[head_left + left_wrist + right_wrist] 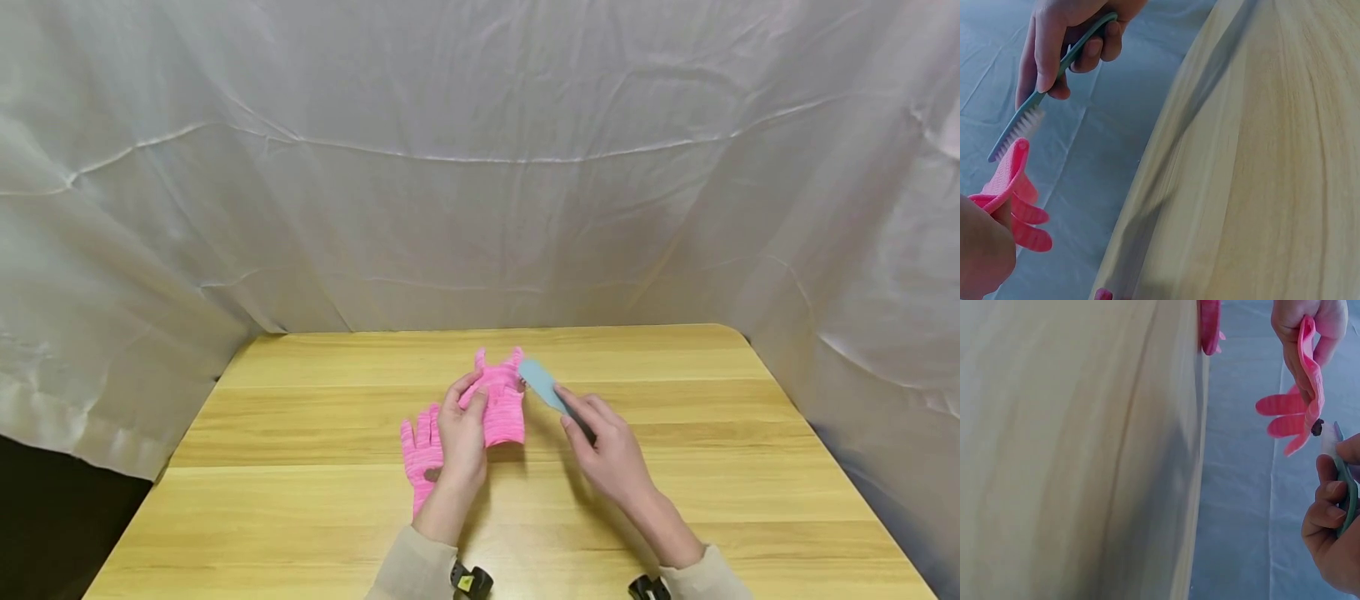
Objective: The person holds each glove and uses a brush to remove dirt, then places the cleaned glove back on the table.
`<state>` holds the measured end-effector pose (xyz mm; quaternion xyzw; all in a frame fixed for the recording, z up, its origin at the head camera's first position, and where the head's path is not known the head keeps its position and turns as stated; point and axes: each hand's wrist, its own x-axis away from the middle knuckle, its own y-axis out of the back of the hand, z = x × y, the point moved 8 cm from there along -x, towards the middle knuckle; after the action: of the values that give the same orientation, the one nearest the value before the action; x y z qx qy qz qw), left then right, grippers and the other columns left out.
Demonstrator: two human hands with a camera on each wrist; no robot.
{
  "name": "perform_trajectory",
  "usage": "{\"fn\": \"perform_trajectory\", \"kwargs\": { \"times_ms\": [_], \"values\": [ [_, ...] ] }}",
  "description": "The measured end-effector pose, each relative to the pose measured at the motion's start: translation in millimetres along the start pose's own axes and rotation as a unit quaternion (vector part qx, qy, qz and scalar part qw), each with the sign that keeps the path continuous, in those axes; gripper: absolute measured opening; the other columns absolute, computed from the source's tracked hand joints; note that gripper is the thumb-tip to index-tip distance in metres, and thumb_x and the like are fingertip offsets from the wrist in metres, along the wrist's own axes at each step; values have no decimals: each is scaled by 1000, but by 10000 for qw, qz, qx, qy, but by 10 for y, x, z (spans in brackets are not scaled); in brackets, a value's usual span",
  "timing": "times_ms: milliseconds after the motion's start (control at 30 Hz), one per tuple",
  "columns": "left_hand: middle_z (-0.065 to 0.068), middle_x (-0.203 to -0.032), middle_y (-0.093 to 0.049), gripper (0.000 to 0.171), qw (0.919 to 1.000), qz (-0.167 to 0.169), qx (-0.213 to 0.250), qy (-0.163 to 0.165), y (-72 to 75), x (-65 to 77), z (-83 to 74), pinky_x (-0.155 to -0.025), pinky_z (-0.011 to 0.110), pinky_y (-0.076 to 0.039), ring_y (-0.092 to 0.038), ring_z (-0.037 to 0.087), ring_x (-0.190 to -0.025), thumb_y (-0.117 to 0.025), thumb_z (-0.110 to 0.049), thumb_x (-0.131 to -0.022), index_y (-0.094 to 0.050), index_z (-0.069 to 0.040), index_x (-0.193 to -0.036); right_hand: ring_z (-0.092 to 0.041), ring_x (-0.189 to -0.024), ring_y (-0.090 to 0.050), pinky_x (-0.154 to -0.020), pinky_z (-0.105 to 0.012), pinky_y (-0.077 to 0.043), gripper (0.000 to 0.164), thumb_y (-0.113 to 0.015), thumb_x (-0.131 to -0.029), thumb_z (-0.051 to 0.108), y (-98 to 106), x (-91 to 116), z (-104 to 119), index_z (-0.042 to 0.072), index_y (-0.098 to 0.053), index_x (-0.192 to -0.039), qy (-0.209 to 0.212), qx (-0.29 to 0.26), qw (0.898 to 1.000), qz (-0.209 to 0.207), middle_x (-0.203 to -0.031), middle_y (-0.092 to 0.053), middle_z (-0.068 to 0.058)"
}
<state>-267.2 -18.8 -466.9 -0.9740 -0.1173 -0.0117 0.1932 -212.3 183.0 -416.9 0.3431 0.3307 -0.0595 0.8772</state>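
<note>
My left hand [463,429] grips a pink knitted glove [504,412] above the table, thumb on its near face. A dark stain [1317,427] shows on that glove in the right wrist view. My right hand [611,450] holds a blue-green brush [542,383] by its handle, forefinger laid along its back. White bristles [1021,128] point toward the glove's edge in the left wrist view; whether they touch it I cannot tell. A second pink glove [422,450] lies flat on the table left of my left hand, with a dark stain near its middle, partly covered by my forearm.
The wooden table [315,517] spreads under both hands. Pale grey curtain [480,208] hangs behind it and along both sides. Black straps with small devices [472,581] sit at the wrists.
</note>
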Motion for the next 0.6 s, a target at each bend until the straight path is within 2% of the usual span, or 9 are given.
{"fn": "perform_trajectory", "kwargs": {
  "times_ms": [300,433,600],
  "values": [
    [15,-145,-53,29,10000,18,-24,19,-1,3,15,-69,17,-48,-42,4,-63,-60,-2,-101,-67,-5,-130,-6,-70,-47,-55,-19,-42,48,-70,-94,-5,42,-13,-2,8,-66,-140,-59,-52,9999,-133,-102,-67,-4],
    [14,-145,-54,29,10000,45,-45,35,-18,12,23,-70,18,-49,-42,4,-65,-59,-2,-101,-67,-5,-129,-6,-70,-48,-55,-19,-43,49,-70,-93,-6,68,-19,39,8,-66,-140,68,-130,9996,-226,-102,-67,-4],
    [14,-147,-53,30,9999,75,-64,71,-23,24,33,-69,18,-49,-42,5,-65,-59,-2,-102,-66,-5,-131,-6,-70,-48,-55,-19,-44,48,-71,-92,-6,46,-19,90,7,-67,-138,304,-176,9993,-137,-104,-69,-4]
  ]
}}
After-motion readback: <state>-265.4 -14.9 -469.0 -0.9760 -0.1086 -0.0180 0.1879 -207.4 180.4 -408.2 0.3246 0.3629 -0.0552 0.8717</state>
